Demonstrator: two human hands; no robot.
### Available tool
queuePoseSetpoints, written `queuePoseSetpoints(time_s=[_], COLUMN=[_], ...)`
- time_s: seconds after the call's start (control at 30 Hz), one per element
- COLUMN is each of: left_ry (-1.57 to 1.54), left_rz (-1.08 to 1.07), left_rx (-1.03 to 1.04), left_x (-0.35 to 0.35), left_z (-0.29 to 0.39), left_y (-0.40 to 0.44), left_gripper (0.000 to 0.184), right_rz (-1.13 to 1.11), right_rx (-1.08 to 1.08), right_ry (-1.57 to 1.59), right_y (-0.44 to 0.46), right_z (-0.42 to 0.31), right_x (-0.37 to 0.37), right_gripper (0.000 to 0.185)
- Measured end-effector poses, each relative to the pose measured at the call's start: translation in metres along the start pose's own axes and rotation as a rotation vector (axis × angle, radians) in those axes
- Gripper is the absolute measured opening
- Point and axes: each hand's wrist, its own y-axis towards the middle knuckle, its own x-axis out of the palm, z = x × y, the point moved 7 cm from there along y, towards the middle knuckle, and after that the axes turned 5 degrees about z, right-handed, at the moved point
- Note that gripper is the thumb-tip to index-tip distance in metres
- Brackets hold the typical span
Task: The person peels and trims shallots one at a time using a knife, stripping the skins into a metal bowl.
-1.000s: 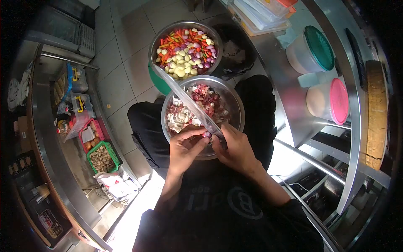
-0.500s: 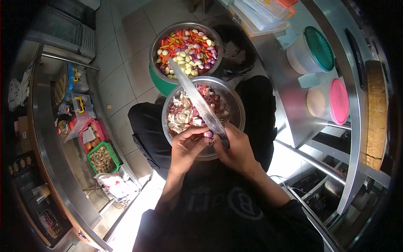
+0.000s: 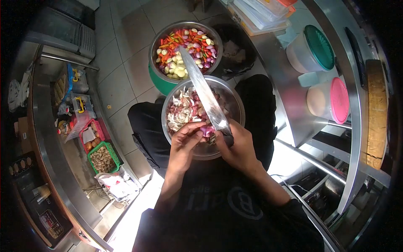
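Note:
My right hand [image 3: 236, 147] is closed round the dark handle of a large knife [image 3: 204, 93], whose wide blade points forward and left over the bowls. In my left hand [image 3: 184, 142] a purple shallot [image 3: 207, 131] is pinched between thumb and fingers, close to the knife's handle end. Beneath both hands a steel bowl [image 3: 240, 105] sits between my legs, holding shallots and papery peelings [image 3: 181, 110]. Beyond it, a second steel bowl [image 3: 154, 44] holds red and orange chillies [image 3: 170, 42], peeled garlic [image 3: 178, 67] and shallots. The blade's tip overlaps this far bowl in view.
A green container [image 3: 161, 82] supports the far bowl, with a black plastic bag [image 3: 239, 54] beside it. Lidded tubs [image 3: 308, 50] stand on the steel table at right. On the left shelf are a green basket [image 3: 103, 158] and a pink basket [image 3: 93, 136].
The knife has swung slightly right and its blade has turned, showing a broader face. The shallot shows more of its purple surface between my fingers.

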Motion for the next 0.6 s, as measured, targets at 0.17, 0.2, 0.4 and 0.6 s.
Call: queuePoseSetpoints(time_s=[0.17,0.2,0.4,0.6], left_ry=[-0.021,0.033,0.046,-0.097], left_rz=[-0.01,-0.031,-0.011,0.029], left_rx=[0.017,0.074,0.048,-0.052], left_x=[0.005,0.007,0.004,-0.002], left_z=[0.004,0.007,0.005,0.006], left_y=[-0.002,-0.002,0.0,-0.001], left_gripper=[0.032,0.033,0.037,0.031], right_rz=[-0.02,-0.019,0.021,0.097], right_rx=[-0.001,-0.003,-0.004,0.13], right_ry=[0.006,0.005,0.018,0.023], right_y=[0.0,0.0,-0.001,0.001], right_z=[0.0,0.0,0.0,0.006], right_x=[0.001,0.001,-0.002,-0.012], right_gripper=[0.026,0.026,0.025,0.02])
